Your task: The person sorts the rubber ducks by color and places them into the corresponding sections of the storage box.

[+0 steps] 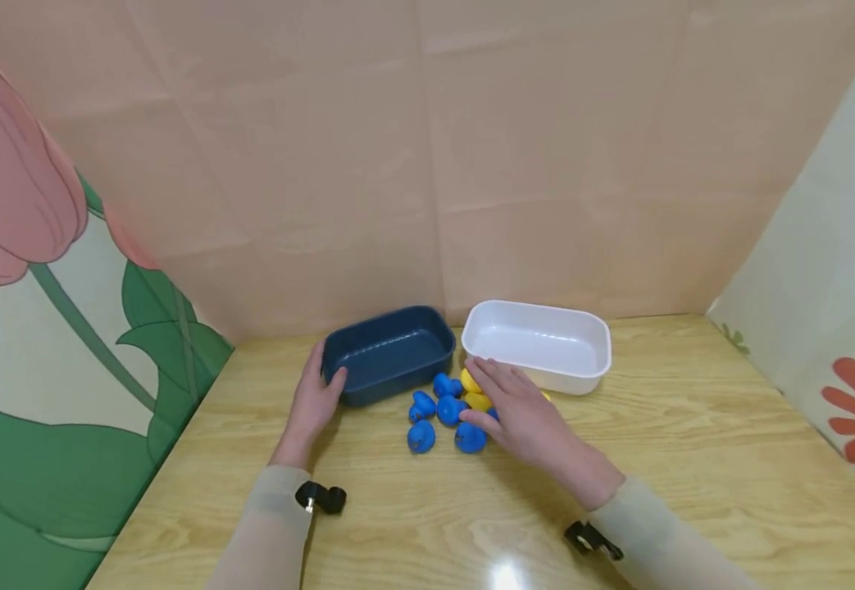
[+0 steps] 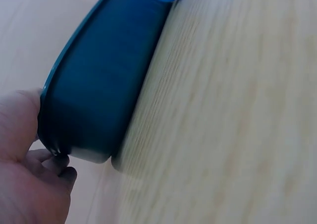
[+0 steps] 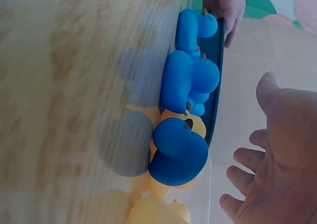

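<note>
My left hand [image 1: 312, 403] grips the left end of a dark blue rectangular basin [image 1: 397, 387], its thumb at the rim and its fingers against the outer end wall, as the left wrist view also shows. My right hand [image 1: 521, 416] hovers over a cluster of toy ducks with its fingers extended, holding nothing. Several blue rubber ducks [image 1: 421, 437] and some yellow rubber ducks [image 1: 478, 401] stand on the table in front of the basins. The right hand hides part of the cluster in the head view. In the right wrist view, a blue duck [image 3: 179, 152] stands nearest, apart from the palm.
A white rectangular basin [image 1: 582, 383] stands to the right of the dark one, near the back of the wooden table [image 1: 397, 524]. A pinkish covering [image 1: 427, 164] rises behind the table, and flower-printed panels [image 1: 789, 328] flank it on both sides.
</note>
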`<action>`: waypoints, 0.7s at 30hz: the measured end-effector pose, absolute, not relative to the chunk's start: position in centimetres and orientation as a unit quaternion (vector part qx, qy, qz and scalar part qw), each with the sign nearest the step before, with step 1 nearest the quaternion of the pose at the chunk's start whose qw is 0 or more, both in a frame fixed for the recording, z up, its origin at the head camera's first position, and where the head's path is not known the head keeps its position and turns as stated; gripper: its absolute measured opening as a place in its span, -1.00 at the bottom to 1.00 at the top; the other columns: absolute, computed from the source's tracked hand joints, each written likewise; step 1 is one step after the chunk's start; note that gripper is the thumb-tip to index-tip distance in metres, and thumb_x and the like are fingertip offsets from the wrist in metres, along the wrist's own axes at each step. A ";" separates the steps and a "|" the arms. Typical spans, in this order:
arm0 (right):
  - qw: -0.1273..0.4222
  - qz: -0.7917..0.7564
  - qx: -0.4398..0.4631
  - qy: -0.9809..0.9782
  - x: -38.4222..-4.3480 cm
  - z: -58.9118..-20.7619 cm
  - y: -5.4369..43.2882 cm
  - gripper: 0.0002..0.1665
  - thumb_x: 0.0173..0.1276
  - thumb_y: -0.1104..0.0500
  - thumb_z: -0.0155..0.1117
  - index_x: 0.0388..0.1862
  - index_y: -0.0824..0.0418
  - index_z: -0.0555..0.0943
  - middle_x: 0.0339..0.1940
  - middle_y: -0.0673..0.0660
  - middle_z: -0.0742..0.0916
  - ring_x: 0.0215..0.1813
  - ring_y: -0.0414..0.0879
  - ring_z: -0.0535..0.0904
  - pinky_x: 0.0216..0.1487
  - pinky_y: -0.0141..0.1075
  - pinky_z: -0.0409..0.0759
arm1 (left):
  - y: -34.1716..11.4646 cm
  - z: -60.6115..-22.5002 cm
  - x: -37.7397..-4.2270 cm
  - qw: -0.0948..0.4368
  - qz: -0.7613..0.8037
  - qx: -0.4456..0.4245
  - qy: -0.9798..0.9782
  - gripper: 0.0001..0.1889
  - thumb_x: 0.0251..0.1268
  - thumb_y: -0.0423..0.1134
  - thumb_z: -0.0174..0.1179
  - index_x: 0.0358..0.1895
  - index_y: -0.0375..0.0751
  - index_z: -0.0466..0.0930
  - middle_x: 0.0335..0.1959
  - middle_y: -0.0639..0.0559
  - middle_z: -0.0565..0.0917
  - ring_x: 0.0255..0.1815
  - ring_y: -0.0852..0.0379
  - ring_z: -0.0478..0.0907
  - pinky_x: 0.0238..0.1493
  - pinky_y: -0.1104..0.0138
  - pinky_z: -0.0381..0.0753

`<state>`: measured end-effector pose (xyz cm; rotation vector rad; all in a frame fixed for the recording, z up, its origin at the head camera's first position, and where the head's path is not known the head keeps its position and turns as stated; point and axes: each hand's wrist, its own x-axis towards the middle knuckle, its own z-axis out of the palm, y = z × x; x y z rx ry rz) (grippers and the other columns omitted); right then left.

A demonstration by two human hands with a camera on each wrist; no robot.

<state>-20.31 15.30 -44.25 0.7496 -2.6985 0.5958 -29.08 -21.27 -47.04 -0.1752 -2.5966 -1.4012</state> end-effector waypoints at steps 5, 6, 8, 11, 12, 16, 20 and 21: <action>0.134 0.225 0.261 -0.929 -20.3 -44.7 15.1 -0.04 0.62 -0.19 0.39 0.76 0.26 0.34 0.72 0.31 0.41 0.69 0.35 0.31 0.64 0.25 0.32 | -21.2 -47.2 -29.2 0.083 -0.489 -0.052 -0.867 -0.21 0.80 -0.17 0.10 0.85 -0.18 -0.11 0.83 -0.22 -0.02 0.82 -0.23 -0.08 0.77 -0.10 -0.04; 0.132 0.230 0.261 -0.928 -20.3 -44.8 15.0 -0.04 0.62 -0.19 0.40 0.76 0.25 0.34 0.72 0.31 0.41 0.69 0.35 0.30 0.64 0.25 0.33 | -21.2 -47.3 -29.2 0.081 -0.494 -0.047 -0.865 -0.22 0.81 -0.16 0.08 0.85 -0.17 -0.10 0.83 -0.22 -0.02 0.82 -0.23 -0.07 0.77 -0.10 -0.02; 0.131 0.241 0.262 -0.925 -20.2 -44.9 14.9 -0.05 0.61 -0.18 0.41 0.76 0.24 0.34 0.72 0.32 0.41 0.69 0.36 0.31 0.63 0.26 0.33 | -21.2 -47.5 -29.4 0.080 -0.504 -0.038 -0.859 -0.23 0.82 -0.14 0.07 0.85 -0.16 -0.08 0.83 -0.22 0.02 0.81 -0.22 -0.03 0.76 -0.09 0.02; 0.121 0.259 0.267 -0.920 -20.3 -45.0 14.7 -0.05 0.60 -0.16 0.44 0.76 0.23 0.35 0.69 0.33 0.46 0.67 0.36 0.34 0.61 0.26 0.36 | -21.1 -47.7 -29.6 0.080 -0.518 -0.023 -0.851 -0.24 0.82 -0.13 0.06 0.85 -0.17 -0.07 0.82 -0.24 0.05 0.80 -0.22 0.00 0.76 -0.08 0.04; 0.116 0.264 0.269 -0.919 -20.4 -45.0 14.6 -0.05 0.60 -0.15 0.44 0.76 0.23 0.35 0.67 0.33 0.47 0.66 0.36 0.36 0.61 0.26 0.37 | -21.1 -47.7 -29.7 0.082 -0.520 -0.018 -0.850 -0.24 0.81 -0.12 0.07 0.84 -0.17 -0.06 0.81 -0.24 0.07 0.80 -0.22 0.01 0.76 -0.07 0.04; 0.088 0.275 0.271 -0.918 -20.7 -44.9 14.3 -0.07 0.59 -0.17 0.45 0.75 0.19 0.38 0.61 0.28 0.55 0.61 0.30 0.43 0.56 0.23 0.45 | -21.0 -47.9 -29.9 0.079 -0.522 -0.004 -0.849 -0.22 0.82 -0.08 0.07 0.85 -0.18 -0.08 0.82 -0.23 0.06 0.81 -0.21 0.00 0.76 -0.06 0.02; 0.065 0.285 0.271 -0.917 -21.2 -44.8 14.0 -0.11 0.57 -0.12 0.50 0.71 0.19 0.44 0.58 0.23 0.59 0.56 0.25 0.48 0.54 0.20 0.48 | -21.0 -48.0 -30.1 0.078 -0.534 -0.003 -0.842 -0.24 0.84 -0.07 0.04 0.85 -0.15 -0.09 0.82 -0.21 0.05 0.81 -0.19 0.00 0.76 -0.04 0.02; 0.063 0.286 0.273 -0.917 -21.4 -44.8 13.9 -0.12 0.56 -0.10 0.52 0.70 0.20 0.46 0.56 0.22 0.61 0.55 0.24 0.49 0.53 0.19 0.49 | -21.0 -48.1 -30.2 0.078 -0.538 -0.003 -0.839 -0.24 0.84 -0.07 0.03 0.85 -0.14 -0.09 0.82 -0.20 0.05 0.81 -0.18 -0.01 0.76 -0.04 0.02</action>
